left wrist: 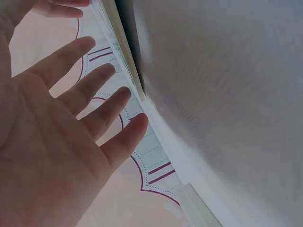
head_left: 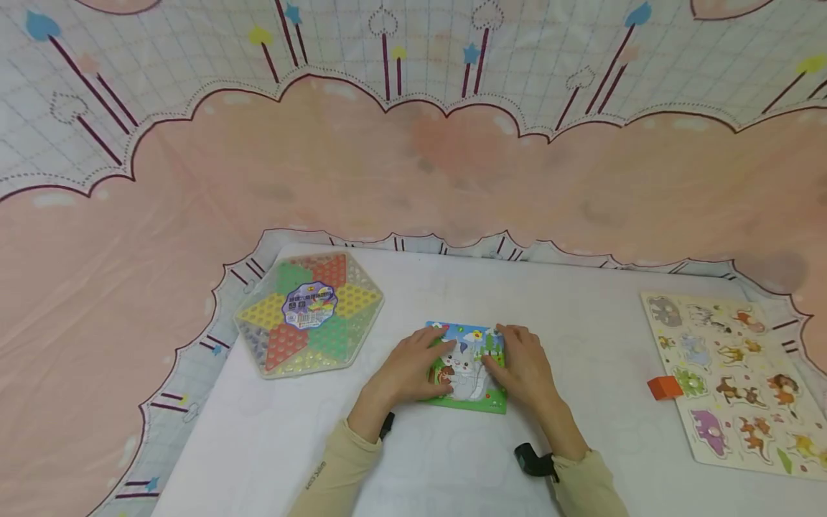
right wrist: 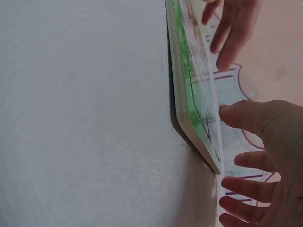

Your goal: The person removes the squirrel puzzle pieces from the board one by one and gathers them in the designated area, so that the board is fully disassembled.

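A small cartoon jigsaw puzzle [head_left: 466, 377] with a grey-and-white animal on a green and blue ground lies flat on the white table. My left hand [head_left: 407, 368] hovers at its left side, fingers spread over the edge. At the right side is my right hand [head_left: 528, 368], its thumb reaching over the picture. The right wrist view shows the board's thin wooden edge [right wrist: 182, 80] beside the right hand [right wrist: 270, 165], whose fingers are extended and apart. In the left wrist view the left hand [left wrist: 61, 123] has loosely stretched fingers with nothing in them.
To the left lies a hexagonal Chinese checkers board [head_left: 310, 314] with a purple label. A wooden animal peg puzzle [head_left: 723, 424] lies at the right, with an orange block [head_left: 665, 388] by its left edge. A patterned peach cloth [head_left: 362, 179] hangs behind the white table [head_left: 271, 445].
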Tool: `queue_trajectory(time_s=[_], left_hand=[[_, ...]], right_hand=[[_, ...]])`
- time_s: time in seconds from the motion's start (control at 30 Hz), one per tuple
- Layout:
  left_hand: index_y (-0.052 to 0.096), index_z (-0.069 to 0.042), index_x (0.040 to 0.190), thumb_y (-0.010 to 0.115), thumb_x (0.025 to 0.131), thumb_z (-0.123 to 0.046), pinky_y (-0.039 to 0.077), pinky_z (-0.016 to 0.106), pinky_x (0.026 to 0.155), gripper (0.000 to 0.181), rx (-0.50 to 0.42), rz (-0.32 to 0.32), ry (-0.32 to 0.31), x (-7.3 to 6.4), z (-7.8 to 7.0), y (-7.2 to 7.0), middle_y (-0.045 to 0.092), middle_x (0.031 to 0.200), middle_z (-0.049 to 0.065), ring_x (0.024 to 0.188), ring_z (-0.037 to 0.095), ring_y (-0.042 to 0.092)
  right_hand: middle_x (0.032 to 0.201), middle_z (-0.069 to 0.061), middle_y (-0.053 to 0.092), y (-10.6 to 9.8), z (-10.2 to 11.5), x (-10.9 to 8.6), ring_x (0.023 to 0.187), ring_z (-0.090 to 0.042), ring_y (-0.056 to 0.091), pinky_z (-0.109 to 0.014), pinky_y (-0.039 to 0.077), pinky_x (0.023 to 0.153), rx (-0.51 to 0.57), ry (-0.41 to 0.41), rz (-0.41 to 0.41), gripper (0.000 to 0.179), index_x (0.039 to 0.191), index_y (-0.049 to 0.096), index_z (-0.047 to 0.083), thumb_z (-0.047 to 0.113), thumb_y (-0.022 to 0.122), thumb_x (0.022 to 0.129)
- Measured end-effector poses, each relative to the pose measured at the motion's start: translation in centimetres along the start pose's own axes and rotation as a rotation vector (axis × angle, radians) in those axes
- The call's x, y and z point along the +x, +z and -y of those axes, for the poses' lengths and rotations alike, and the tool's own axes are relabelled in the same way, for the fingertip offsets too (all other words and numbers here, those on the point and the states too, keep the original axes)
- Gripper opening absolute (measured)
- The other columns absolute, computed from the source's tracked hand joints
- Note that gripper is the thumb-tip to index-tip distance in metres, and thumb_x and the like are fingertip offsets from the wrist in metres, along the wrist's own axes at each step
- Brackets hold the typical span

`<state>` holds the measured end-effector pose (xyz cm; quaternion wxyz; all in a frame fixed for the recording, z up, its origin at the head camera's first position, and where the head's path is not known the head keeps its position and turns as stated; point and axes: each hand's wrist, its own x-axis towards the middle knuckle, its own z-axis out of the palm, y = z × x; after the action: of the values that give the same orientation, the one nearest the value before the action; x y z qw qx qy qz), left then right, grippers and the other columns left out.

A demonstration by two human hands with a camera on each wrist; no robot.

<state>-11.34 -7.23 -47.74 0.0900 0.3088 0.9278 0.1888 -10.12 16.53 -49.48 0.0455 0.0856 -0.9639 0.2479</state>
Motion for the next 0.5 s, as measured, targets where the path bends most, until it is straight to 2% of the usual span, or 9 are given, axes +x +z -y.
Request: queue_trajectory(time_s=[0.27, 0.5], left_hand=[[0.053, -0.017, 0.144, 0.080, 0.078, -0.047, 0.035, 0.053, 0.109, 0.077, 0.052, 0.016, -0.029, -0.20, -0.54, 0.17, 0.038, 0.154, 0.011, 0.143, 0.037, 0.030], [0.053, -0.020, 0.144, 0.078, 0.080, -0.046, 0.033, 0.053, 0.110, 0.074, 0.067, 0.044, -0.060, -0.24, -0.80, 0.34, 0.036, 0.156, 0.009, 0.145, 0.035, 0.026]], right_hand=[[0.127, -0.025, 0.057, 0.21, -0.10, 0.48, 0.116, -0.043, 0.052, -0.054, 0.043, 0.097, -0.010, 0.008, 0.029, 0.067, 0.133, 0.056, -0.006, 0.032, 0.080, 0.083], [0.125, -0.023, 0.056, 0.21, -0.19, 0.54, 0.116, -0.042, 0.050, -0.054, 0.042, 0.097, 0.009, 0.012, 0.022, 0.062, 0.128, 0.060, -0.006, 0.030, 0.081, 0.082]])
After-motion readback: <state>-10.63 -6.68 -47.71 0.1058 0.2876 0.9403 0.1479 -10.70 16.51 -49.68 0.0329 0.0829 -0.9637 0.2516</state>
